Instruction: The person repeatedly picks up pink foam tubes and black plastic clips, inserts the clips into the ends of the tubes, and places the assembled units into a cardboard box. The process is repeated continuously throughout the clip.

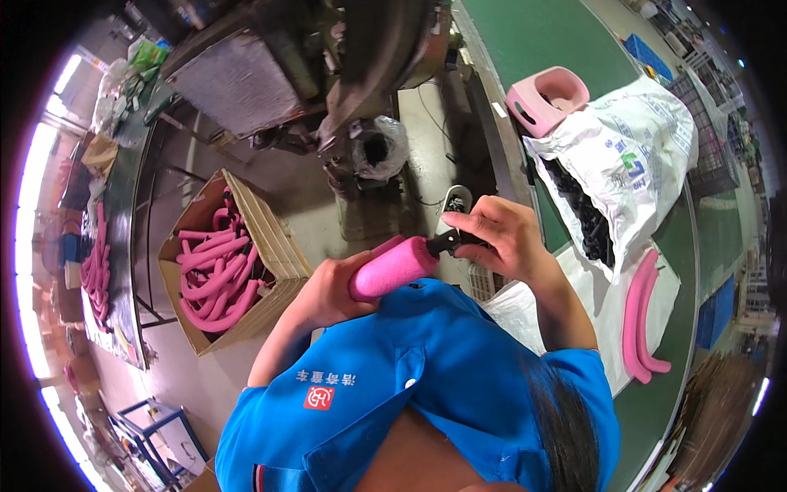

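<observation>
So the person in the blue shirt point(426, 369) is holding a pink foam tube point(393, 268) in front of their chest. The left hand point(328, 291) is wrapping around the lower end of the tube, fingers curling closed under it, thumb side pressing against the foam. The right hand point(500, 238) is sitting at the other end, fingers bunched and closing on a small black plug point(447, 241) that's poking into or sitting right at the tube's open tip; can't quite tell how far in it's going. The tube is lying tilted, running from the left palm up toward the right fingertips.

Past the right fingers, a white woven sack point(648, 139) is lying open on the green table point(541, 33), with a pile of black parts point(586, 217) spilling out of its mouth. Just beyond that sack a pink plastic basket point(545, 98) is sitting on the table. Further out on the right-hand side, two curved pink foam pieces point(639, 324) are lying on a white sheet point(598, 303).

Out beyond the left fingers, well apart, a cardboard box point(262, 246) is standing on the floor, packed with bent pink tubes point(213, 275). More pink tubes are hanging off a bench point(97, 266) further left.
</observation>
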The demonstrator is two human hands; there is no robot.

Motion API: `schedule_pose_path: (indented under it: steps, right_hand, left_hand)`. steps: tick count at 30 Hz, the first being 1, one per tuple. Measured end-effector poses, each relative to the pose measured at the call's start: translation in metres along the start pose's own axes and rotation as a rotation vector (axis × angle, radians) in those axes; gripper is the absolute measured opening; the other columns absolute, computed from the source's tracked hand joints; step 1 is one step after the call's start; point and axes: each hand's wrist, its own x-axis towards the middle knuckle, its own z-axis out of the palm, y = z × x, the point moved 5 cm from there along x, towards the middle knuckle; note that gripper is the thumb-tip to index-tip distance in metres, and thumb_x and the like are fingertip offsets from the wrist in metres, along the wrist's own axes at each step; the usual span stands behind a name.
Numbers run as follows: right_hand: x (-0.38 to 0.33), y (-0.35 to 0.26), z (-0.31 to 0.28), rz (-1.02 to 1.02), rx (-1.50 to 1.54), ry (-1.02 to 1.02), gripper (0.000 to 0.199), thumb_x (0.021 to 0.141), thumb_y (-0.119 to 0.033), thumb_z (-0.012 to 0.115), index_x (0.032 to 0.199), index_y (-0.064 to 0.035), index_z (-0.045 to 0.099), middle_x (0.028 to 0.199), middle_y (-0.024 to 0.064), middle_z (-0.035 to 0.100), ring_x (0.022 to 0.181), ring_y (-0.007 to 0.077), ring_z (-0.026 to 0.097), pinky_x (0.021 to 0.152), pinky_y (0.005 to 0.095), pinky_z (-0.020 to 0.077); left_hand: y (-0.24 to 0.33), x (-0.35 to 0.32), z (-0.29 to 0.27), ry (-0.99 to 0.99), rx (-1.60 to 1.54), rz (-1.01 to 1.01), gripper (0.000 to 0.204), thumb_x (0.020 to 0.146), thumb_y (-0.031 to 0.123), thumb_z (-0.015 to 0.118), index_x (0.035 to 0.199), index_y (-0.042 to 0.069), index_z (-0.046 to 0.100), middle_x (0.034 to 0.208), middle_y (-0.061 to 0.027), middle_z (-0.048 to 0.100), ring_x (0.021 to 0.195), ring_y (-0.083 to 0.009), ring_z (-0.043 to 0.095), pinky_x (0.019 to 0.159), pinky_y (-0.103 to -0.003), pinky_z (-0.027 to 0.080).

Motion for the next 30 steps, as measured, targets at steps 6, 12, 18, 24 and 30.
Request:
schedule_pose_path:
  steps: [6, 12, 18, 24, 30]
  right_hand:
    - [0.032, -0.010, 0.020, -0.159, 0.086, -0.031, 0.036, 0.071, -0.034, 0.074, 0.101, -0.0166, 0.066, 0.070, -0.0001, 0.049, 0.059, 0.0167, 0.054, 0.049, 0.0283, 0.0430]
    - [0.057, -0.016, 0.047, -0.232, 0.060, -0.218, 0.033, 0.069, -0.034, 0.076, 0.094, -0.0151, 0.065, 0.067, 0.0002, 0.049, 0.057, 0.0159, 0.055, 0.046, 0.0285, 0.0419]
    - [0.073, -0.031, 0.069, -0.183, 0.183, -0.219, 0.029, 0.066, -0.013, 0.072, 0.093, -0.0119, 0.063, 0.070, 0.0029, 0.051, 0.059, 0.0196, 0.057, 0.048, 0.0326, 0.0450]
    - [0.090, -0.037, 0.083, -0.147, 0.136, -0.255, 0.030, 0.072, -0.024, 0.071, 0.095, -0.0081, 0.059, 0.077, 0.0063, 0.055, 0.064, 0.0234, 0.060, 0.053, 0.0335, 0.0480]
    - [0.092, -0.023, 0.086, -0.069, 0.111, -0.157, 0.037, 0.081, -0.037, 0.066, 0.104, -0.0085, 0.062, 0.075, 0.0070, 0.052, 0.060, 0.0243, 0.055, 0.052, 0.0344, 0.0437]
  left_hand:
    - [-0.021, -0.015, -0.013, -0.063, -0.049, -0.030, 0.046, 0.067, 0.015, 0.073, 0.110, 0.005, 0.060, 0.082, -0.0166, 0.066, 0.078, -0.0273, 0.066, 0.073, -0.036, 0.050]
    - [-0.053, -0.028, -0.021, -0.147, 0.026, -0.210, 0.056, 0.073, 0.027, 0.071, 0.124, 0.012, 0.054, 0.094, -0.0185, 0.066, 0.087, -0.0310, 0.065, 0.078, -0.039, 0.050]
    - [-0.073, -0.033, -0.027, -0.035, -0.035, -0.199, 0.064, 0.074, 0.028, 0.071, 0.133, 0.016, 0.048, 0.094, -0.0202, 0.066, 0.089, -0.0355, 0.064, 0.078, -0.040, 0.050]
    - [-0.089, -0.036, -0.043, 0.019, -0.067, -0.119, 0.063, 0.073, 0.027, 0.071, 0.130, 0.009, 0.049, 0.095, -0.0210, 0.065, 0.089, -0.0344, 0.065, 0.077, -0.039, 0.050]
    - [-0.092, -0.029, -0.055, 0.015, -0.182, -0.085, 0.055, 0.072, 0.027, 0.073, 0.120, 0.005, 0.056, 0.090, -0.0194, 0.066, 0.084, -0.0336, 0.066, 0.076, -0.038, 0.051]
